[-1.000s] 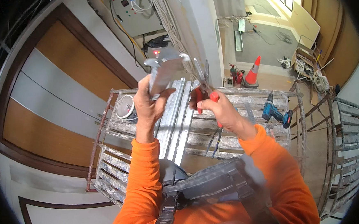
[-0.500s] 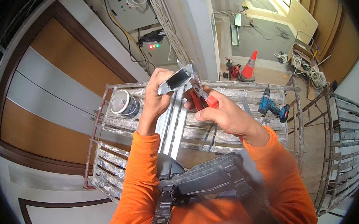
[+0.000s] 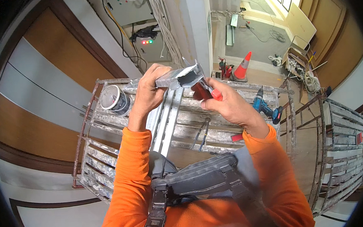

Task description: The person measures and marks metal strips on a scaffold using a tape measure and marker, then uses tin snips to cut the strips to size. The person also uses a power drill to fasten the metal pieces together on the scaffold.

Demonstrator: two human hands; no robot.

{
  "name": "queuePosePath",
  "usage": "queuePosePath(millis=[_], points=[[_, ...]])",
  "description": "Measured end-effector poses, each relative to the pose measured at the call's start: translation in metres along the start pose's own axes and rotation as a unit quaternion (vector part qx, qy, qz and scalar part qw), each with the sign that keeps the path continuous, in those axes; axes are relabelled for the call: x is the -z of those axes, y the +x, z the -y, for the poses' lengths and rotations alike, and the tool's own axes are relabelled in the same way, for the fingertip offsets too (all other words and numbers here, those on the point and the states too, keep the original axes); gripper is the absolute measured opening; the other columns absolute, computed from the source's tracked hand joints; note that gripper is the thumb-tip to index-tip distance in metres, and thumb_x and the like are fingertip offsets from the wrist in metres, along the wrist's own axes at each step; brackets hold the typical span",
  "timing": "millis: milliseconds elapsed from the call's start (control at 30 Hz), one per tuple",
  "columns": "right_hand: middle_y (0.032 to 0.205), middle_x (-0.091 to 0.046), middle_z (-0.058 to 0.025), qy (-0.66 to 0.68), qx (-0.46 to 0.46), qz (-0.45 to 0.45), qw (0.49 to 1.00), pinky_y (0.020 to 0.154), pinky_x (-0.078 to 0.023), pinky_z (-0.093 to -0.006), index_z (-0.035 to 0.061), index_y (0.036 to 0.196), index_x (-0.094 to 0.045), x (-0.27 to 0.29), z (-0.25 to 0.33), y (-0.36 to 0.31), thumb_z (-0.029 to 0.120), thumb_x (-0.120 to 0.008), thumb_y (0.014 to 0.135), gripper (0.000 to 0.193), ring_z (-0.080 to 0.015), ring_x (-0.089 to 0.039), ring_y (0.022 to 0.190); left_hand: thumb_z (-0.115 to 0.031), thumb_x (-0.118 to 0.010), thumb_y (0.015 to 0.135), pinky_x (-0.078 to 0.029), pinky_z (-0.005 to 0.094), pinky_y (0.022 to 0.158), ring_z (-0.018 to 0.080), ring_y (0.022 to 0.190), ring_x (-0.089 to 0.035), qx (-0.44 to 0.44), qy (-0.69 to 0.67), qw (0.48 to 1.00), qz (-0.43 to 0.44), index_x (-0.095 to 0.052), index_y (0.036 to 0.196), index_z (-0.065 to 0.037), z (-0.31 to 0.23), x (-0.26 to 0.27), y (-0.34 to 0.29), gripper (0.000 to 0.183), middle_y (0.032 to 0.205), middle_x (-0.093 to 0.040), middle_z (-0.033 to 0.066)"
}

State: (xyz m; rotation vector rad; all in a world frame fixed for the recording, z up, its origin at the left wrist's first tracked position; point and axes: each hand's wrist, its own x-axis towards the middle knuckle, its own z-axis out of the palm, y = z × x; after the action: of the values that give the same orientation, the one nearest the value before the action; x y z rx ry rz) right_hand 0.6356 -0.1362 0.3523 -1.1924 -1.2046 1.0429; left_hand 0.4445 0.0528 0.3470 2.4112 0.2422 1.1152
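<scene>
Up in front of me, my left hand (image 3: 147, 90) is wrapped round a short galvanized metal channel (image 3: 169, 78), its cut, bent end facing right. In my right hand (image 3: 236, 106) are red-handled tin snips (image 3: 217, 95), held against the channel's open end; the blades are mostly hidden. Long metal channels (image 3: 168, 124) lie below my hands on a paint-splattered slatted platform (image 3: 190, 119). Right of them are pincers (image 3: 201, 133) with dark handles and a red item (image 3: 237, 137) partly behind my sleeve.
A white bucket (image 3: 113, 99) stands at the platform's left, a blue cordless drill (image 3: 266, 107) at its right. Beyond are an orange cone (image 3: 242, 68), red fire extinguishers (image 3: 228, 71) and a box of cables (image 3: 299, 62). Another slatted platform (image 3: 346, 145) is at far right. Bundled cables (image 3: 166, 27) hang ahead.
The channel has turned flatter, its open end now facing more to the right. The snips' red handles have swung round with my right hand, and the whole view has shifted slightly.
</scene>
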Motion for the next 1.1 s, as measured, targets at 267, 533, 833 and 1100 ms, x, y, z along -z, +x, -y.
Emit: queuePosePath(millis=[267, 533, 833, 1100], points=[[0.109, -0.063, -0.0159, -0.253, 0.188, -0.248, 0.916, 0.091, -0.05, -0.0361, 0.001, 0.123, -0.058, 0.031, -0.024, 0.009, 0.002, -0.065, 0.084, 0.04, -0.0286, -0.064, 0.1, -0.009, -0.079, 0.072, -0.055, 0.0309, 0.065, 0.0222, 0.064, -0.069, 0.028, 0.046, 0.99, -0.129, -0.067, 0.097, -0.004, -0.02, 0.002, -0.001, 0.028, 0.075, -0.069, 0.0115], [0.11, -0.061, -0.0179, -0.307, 0.183, -0.189, 0.915, 0.093, -0.05, -0.0434, 0.0011, 0.119, -0.056, 0.009, 0.029, 0.005, 0.001, -0.067, 0.078, 0.042, -0.0381, -0.062, 0.105, -0.008, -0.077, 0.069, -0.057, 0.0307, 0.07, 0.0236, 0.074, -0.076, 0.05, 0.04, 0.995, -0.082, -0.07, 0.106, -0.003, -0.014, 0.004, -0.008, 0.038, 0.082, -0.074, 0.0128], [0.11, -0.061, -0.0173, -0.372, 0.195, -0.158, 0.894, 0.095, -0.048, -0.0445, 0.0026, 0.117, -0.057, -0.001, 0.038, -0.002, 0.004, -0.068, 0.079, 0.039, -0.0382, -0.06, 0.108, -0.008, -0.075, 0.065, -0.053, 0.0323, 0.062, 0.0275, 0.06, -0.065, 0.033, 0.036, 0.997, -0.06, -0.064, 0.091, -0.004, -0.014, 0.001, -0.006, 0.029, 0.069, -0.064, 0.0113], [0.112, -0.06, -0.017, -0.426, 0.218, -0.152, 0.865, 0.099, -0.045, -0.0456, 0.0033, 0.12, -0.057, 0.002, 0.039, -0.003, 0.005, -0.068, 0.079, 0.042, -0.0381, -0.057, 0.109, -0.007, -0.075, 0.066, -0.053, 0.0342, 0.061, 0.0343, 0.061, -0.063, 0.012, 0.083, 0.994, -0.066, -0.059, 0.087, -0.004, -0.016, -0.002, -0.004, 0.027, 0.069, -0.06, 0.0135]])
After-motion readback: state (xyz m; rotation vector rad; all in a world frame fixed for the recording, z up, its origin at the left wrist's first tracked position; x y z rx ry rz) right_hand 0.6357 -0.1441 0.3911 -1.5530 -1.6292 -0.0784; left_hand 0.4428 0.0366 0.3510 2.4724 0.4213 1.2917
